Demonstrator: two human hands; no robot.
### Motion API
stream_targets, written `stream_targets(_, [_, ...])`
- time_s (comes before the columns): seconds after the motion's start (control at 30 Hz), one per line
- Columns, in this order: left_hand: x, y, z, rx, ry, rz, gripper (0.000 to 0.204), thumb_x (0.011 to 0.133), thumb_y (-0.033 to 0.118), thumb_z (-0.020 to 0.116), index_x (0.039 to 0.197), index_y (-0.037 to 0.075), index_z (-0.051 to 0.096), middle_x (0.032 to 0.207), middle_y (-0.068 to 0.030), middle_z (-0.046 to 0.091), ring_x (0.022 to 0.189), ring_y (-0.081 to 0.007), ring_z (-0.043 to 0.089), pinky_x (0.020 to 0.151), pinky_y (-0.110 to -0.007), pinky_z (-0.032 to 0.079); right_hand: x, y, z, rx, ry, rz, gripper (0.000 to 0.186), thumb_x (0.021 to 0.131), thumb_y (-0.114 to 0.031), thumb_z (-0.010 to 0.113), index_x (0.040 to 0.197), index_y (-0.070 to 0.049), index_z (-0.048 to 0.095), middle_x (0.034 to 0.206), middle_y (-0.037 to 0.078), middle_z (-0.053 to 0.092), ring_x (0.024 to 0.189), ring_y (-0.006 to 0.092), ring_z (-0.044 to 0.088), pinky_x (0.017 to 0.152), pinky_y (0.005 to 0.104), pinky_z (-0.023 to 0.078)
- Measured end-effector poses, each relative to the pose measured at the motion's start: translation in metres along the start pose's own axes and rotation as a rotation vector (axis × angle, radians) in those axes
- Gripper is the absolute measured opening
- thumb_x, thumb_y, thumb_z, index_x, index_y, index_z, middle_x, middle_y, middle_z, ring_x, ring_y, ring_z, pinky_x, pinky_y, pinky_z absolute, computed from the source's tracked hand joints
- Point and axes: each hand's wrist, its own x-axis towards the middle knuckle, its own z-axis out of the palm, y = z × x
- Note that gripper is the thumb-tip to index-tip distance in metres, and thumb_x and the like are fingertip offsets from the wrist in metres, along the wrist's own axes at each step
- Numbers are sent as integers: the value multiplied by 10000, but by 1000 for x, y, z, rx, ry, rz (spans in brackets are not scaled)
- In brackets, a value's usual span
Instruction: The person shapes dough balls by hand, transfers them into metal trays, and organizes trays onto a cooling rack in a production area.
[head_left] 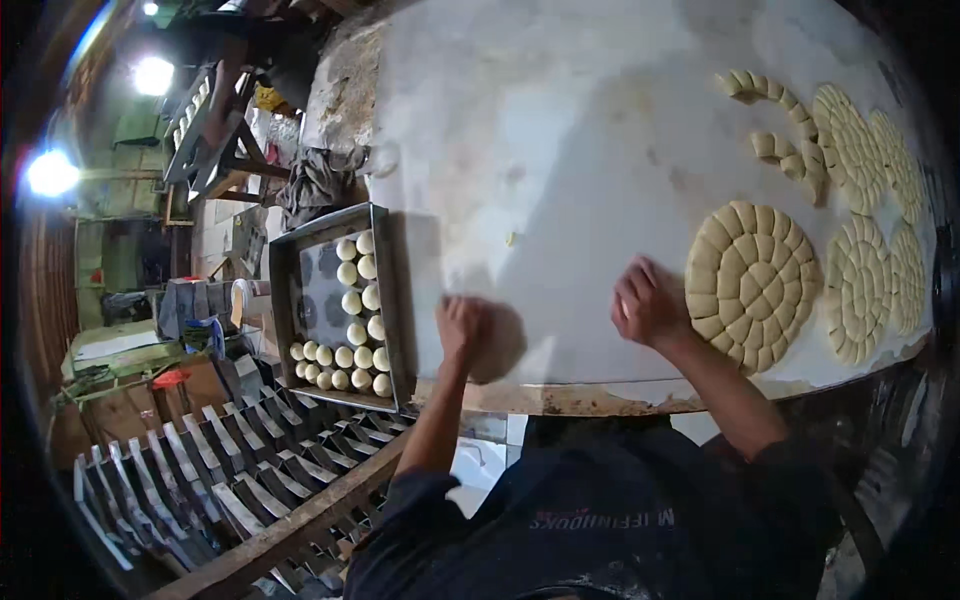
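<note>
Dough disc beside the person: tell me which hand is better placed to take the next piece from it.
Probably the right hand: it rests on the white table right at the edge of the cut dough disc. The left hand is farther off, nearer the tray of dough balls.

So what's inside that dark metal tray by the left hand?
The tray holds round dough balls: a column up its right side and rows along the near end. The rest of its floor shows bare. Whatever the cupped left hand covers on the table is hidden.
</note>
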Motion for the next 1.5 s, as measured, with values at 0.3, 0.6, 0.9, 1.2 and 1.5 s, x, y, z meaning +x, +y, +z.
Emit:
stream_targets(0.3, [3, 75, 20, -40, 74, 343, 304, 767, 173, 742, 1035, 74, 638, 1032, -136, 637, 986, -375, 597, 885, -472, 482, -6, -32, 31, 93, -150, -129, 193, 785, -141, 653, 919, -4, 625, 983, 185, 629, 1023, 376, 587, 1085, 526, 429])
stream_targets(0.6, [90, 21, -12, -173, 327, 102, 154, 815, 79, 671, 969, 92, 679, 981, -103, 675, 1018, -333, 597, 904, -425, 473, 99, -29, 58, -17, 258, 420, 88, 855, -29, 605, 914, 4, 549, 948, 202, 562, 989, 443, 542, 1036, 575, 409])
stream_targets(0.9, [-35, -2, -96, -352, -167, 193, 440, 864, 23, 628, 1300, 37, 569, 1268, -195, 572, 1160, -400, 554, 1025, -441, 467, 10, -77, 1, 156, -170, 779, 112, 930, -101, 618, 1008, -26, 649, 967, 172, 650, 921, 340, 647, 904, 513, 498])
stream_targets(1.2, [148, -198, -188, -166, 399, -19, 329, 901, 131, 662, 1201, 31, 568, 1166, -221, 555, 1041, -459, 554, 903, -489, 481, 235, -198, 56, 629, -143, 570, 230, 935, -106, 648, 1123, 25, 631, 1090, 152, 647, 980, 240, 653, 822, 362, 586])
stream_targets(1.5, [107, -167, -220, 113, 50, -68, 414, 832, 452, 725, 1209, 284, 708, 1614, -212, 226, 1477, -493, 160, 1141, -744, 119, 376, -233, 176, 169, -8, -175, 441, 766, -116, 769, 1162, 3, 613, 1198, 197, 625, 1169, 403, 580, 1014, 488, 476])
